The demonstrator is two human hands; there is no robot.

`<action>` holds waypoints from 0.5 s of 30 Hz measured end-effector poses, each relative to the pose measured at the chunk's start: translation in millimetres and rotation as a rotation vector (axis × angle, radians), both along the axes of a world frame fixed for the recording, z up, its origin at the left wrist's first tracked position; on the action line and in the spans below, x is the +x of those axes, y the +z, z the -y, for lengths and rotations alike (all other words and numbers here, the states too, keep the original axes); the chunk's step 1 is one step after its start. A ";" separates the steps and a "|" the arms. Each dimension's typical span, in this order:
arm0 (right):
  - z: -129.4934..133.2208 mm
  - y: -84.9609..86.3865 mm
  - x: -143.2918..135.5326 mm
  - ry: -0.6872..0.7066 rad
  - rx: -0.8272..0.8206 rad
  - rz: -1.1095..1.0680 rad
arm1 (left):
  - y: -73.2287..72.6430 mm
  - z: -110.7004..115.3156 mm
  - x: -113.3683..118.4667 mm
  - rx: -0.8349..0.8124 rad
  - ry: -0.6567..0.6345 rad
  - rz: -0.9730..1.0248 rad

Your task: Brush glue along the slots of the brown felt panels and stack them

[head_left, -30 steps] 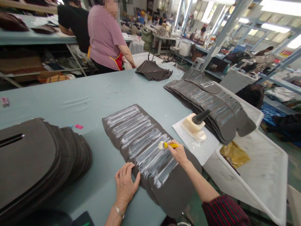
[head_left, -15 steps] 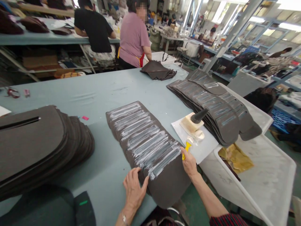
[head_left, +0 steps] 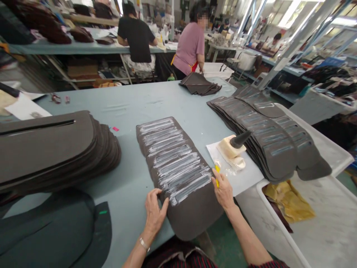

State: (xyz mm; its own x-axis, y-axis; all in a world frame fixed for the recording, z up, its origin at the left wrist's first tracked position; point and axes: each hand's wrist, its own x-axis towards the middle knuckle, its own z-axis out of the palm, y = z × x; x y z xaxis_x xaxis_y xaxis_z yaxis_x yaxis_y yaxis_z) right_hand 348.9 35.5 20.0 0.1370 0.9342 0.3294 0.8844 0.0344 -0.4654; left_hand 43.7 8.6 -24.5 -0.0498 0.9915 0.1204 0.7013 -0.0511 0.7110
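A dark brown panel with several slots lies on the table in front of me, its upper part streaked with white paste. My left hand rests at the panel's left edge, thumb apart from the fingers, holding nothing. At the right edge, my right hand is closed around a small yellow-handled brush, whose pale head points away from me. Just beyond it, a cream block-shaped container with a black cone-shaped piece sits on a white sheet.
A thick stack of brown panels is on the left, with dark green pieces nearer me. Pasted panels are piled at the right. White bins stand below. Across the table, a co-worker stands by folded pieces.
The view has turned left, so the background sits further right. My right hand keeps the brush, now tilted more upright beside the panel's edge. My left hand stays at the panel's left edge.
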 end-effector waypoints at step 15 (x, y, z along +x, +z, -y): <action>-57.5 7.5 -8.6 0.040 0.001 -0.428 | 15.3 6.7 23.3 -0.040 0.030 -0.286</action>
